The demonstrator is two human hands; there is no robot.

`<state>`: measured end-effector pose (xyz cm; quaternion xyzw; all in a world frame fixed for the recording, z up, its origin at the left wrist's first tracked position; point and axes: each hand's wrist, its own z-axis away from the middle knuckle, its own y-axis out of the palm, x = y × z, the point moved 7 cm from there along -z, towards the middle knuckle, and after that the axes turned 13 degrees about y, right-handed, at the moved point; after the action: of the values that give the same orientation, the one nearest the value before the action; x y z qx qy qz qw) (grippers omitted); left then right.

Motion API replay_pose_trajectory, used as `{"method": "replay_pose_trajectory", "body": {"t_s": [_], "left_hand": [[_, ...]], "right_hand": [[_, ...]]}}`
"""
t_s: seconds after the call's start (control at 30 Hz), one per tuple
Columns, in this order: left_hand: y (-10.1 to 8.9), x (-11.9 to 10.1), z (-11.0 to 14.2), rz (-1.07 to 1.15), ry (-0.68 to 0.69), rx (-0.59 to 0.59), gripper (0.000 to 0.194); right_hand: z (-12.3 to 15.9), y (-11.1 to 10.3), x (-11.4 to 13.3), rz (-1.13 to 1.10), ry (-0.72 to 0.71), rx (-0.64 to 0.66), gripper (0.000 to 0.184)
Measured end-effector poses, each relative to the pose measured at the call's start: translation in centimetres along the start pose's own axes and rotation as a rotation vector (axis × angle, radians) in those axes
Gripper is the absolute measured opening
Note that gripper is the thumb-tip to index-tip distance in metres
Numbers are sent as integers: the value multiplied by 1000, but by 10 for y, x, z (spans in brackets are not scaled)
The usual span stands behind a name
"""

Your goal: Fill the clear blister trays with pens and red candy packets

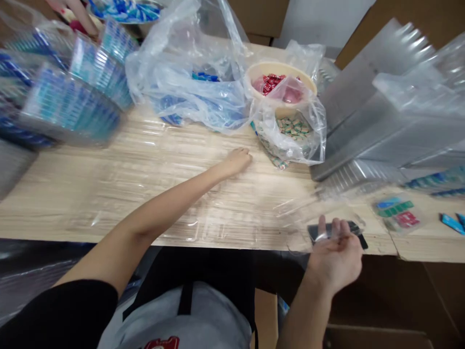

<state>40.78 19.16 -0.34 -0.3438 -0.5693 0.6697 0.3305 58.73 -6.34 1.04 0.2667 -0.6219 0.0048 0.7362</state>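
left hand [236, 162] lies loose and mostly flat, nothing gripped, on a clear blister tray [225, 215] spread across the bench [428, 249]. the tray is so see-through that its edges are hard to trace against the wood grain. right hand [336, 257] is up just off the bench edge, palm up, fingers half curled, with a blurry clear sheet [301, 211] at the fingertips and a dark flat thing [352, 230] behind them (could be a phone, too hidden to say). can't tell if that hand is actually gripping either one.

past that, a bag of blue packets [189, 92] sits beside a tan bowl of red packets [279, 80], with a bag of green packets [290, 128] leaning on the bowl. a stack of clear trays [381, 116] is on the right, and a co-worker's hand [74, 12] is cut off at the top edge.
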Motion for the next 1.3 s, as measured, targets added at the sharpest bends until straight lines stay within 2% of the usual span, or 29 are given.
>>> {"method": "replay_pose_trajectory", "body": {"t_s": [0.07, 0.13, 0.2, 0.3, 0.4, 0.43, 0.5, 0.6, 0.7, 0.8, 0.93, 1.03, 1.13, 1.23, 1.3], "left_hand": [[7, 6, 11, 45, -42, -35, 33], [11, 9, 26, 99, -64, -131, 39], [15, 7, 43, 136, -28, -221, 45], [24, 3, 61, 148, 11, -249, 44], [34, 5, 69, 168, -6, -210, 43], [36, 5, 70, 180, 4, -203, 44], [38, 5, 71, 204, 29, -204, 45], [41, 9, 76, 238, 14, -218, 47], [40, 15, 86, 236, -57, -252, 47], [33, 16, 102, 218, -90, -291, 46], [30, 9, 136, 206, -175, -231, 59], [37, 4, 171, 162, -298, -189, 71], [50, 1, 201, 96, -432, -170, 74], [61, -1, 215, 59, -501, -169, 72], [63, -2, 216, 43, -518, -188, 71]], "right_hand": [[-4, -3, -19, -15, 36, -45, 6], [-6, -3, -39, -14, 70, -75, 11], [-5, 1, -57, 44, 108, -71, 18], [0, 6, -72, 285, 130, -37, 44], [10, 10, -64, 635, -3, 22, 72], [13, 13, -58, 752, -91, 73, 73], [23, 24, -53, 965, -268, 249, 58], [32, 36, -63, 1190, -391, 514, 38], [30, 40, -71, 1292, -440, 549, 35], [31, 49, -73, 1288, -503, 569, 33], [39, 61, -73, 1215, -564, 662, 32], [49, 68, -78, 1240, -599, 779, 39], [60, 76, -86, 1345, -681, 883, 49], [64, 87, -91, 1384, -787, 935, 50], [62, 94, -95, 1380, -793, 969, 45]]}}
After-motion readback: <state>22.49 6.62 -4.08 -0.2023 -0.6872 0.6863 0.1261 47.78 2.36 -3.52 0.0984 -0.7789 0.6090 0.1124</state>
